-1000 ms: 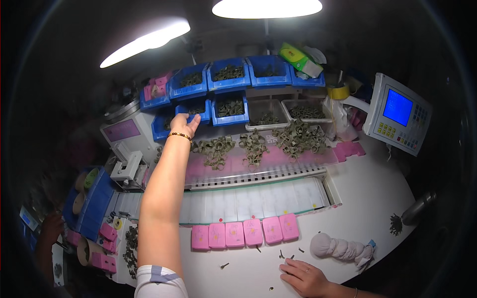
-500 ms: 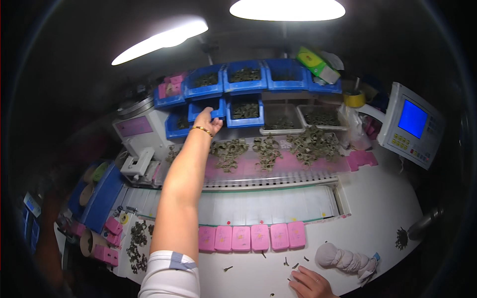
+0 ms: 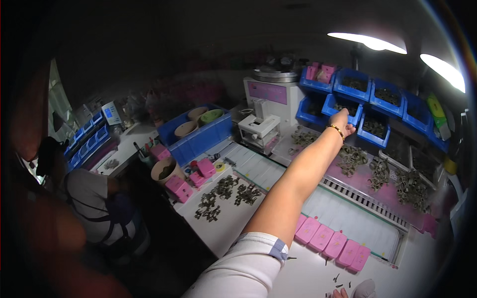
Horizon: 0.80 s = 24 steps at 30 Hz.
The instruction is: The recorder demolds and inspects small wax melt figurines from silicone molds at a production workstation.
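My left arm stretches across the bench to a blue bin (image 3: 336, 103) in the lower row of the rack. My left hand (image 3: 341, 120), with a gold-and-dark bracelet at the wrist, is closed over the bin's front wall, fingers over the rim and thumb outside. Small dark pieces show inside the bin. At the lower edge, only the fingertips of my right hand (image 3: 341, 293) are in view, apart and resting on the white bench beside small dark slivers (image 3: 339, 285). A rounded pale cloth bundle (image 3: 365, 289) lies next to them.
Pink blocks (image 3: 335, 244) line the near side of a recessed panel (image 3: 328, 208). Heaps of dark curled pieces (image 3: 380, 174) lie on the pink ledge. Left are a white machine (image 3: 259, 130), a blue crate (image 3: 196, 141) and dark pieces (image 3: 218, 196). Another person (image 3: 94, 203) is farther left.
The view has swung left, bringing in the side bench and another person. My left hand stays at the same blue bin. My right hand is now mostly out of the picture.
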{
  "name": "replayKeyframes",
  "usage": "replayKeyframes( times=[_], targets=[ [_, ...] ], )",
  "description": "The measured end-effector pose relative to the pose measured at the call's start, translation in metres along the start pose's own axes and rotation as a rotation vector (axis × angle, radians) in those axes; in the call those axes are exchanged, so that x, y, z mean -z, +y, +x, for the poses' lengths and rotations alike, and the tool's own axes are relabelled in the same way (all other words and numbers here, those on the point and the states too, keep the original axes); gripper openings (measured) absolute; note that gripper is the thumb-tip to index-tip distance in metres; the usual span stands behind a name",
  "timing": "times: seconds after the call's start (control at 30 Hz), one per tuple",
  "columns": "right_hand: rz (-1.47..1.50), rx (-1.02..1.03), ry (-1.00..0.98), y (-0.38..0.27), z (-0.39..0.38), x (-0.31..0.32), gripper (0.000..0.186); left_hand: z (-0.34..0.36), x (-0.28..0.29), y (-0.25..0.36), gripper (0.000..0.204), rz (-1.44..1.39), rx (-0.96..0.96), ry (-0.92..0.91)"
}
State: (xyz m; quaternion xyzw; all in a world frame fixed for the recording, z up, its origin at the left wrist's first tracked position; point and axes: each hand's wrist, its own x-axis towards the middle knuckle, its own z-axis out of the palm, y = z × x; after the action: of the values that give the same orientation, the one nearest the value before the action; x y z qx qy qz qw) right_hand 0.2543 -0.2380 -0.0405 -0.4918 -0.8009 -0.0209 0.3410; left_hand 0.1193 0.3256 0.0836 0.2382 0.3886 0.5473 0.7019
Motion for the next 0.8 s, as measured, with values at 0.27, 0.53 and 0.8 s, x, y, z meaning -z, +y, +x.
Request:
replayKeyframes(
  times=[0.27,0.53,0.8],
  targets=[
    [-0.040,-0.002,-0.018,-0.009,-0.006,0.008,0.016,-0.074,0.054,0.013,0.019,0.102,0.046,-0.036],
    [-0.069,0.019,-0.014,-0.003,-0.013,0.005,0.024,-0.221,0.133,0.059,0.019,0.209,0.068,-0.155],
    [0.079,0.022,-0.094,-0.015,0.038,0.007,0.042,-0.371,0.241,0.091,0.025,0.784,-0.002,-0.135]
  ],
)
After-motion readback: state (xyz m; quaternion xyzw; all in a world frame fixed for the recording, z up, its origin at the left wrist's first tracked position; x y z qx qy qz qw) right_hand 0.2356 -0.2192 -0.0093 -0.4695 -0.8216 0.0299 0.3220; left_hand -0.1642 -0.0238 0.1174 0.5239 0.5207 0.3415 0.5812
